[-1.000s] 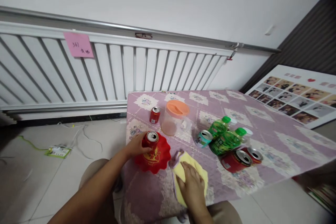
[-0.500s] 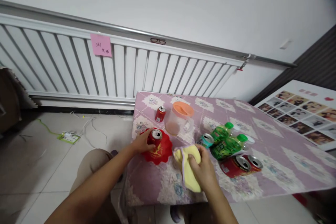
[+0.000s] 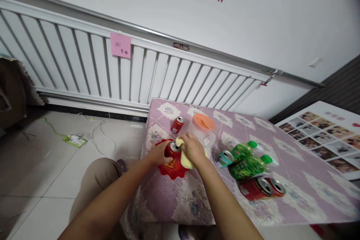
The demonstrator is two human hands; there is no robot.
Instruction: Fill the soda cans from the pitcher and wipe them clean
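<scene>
Mostly red can (image 3: 173,153), silver-topped; pale yellow cloth (image 3: 186,161)

Light: soft, slightly dim. Shadow: lies on floor (image 3: 42,168) at left. Glare: faint, on held can (image 3: 172,151) top. Edges: wide-angle stretch; 1 corner, upper right, darkens.

The pitcher (image 3: 203,127) blocks beyond the hands (image 3: 194,150); nearer tablecloth (image 3: 165,198) lies open.

Over there, the lilac fabric cover (image 3: 159,197) carries cream lacy diamonds and bluish flowers. The scalloped plastic dish (image 3: 174,172) is red with gold figuring; the cylindrical metal cans (image 3: 171,153) are red and silver-topped. The soft cloth (image 3: 186,160) is pale yellow, the round pitcher lid (image 3: 204,122) orange, the bottle caps (image 3: 252,144) bright green.
</scene>
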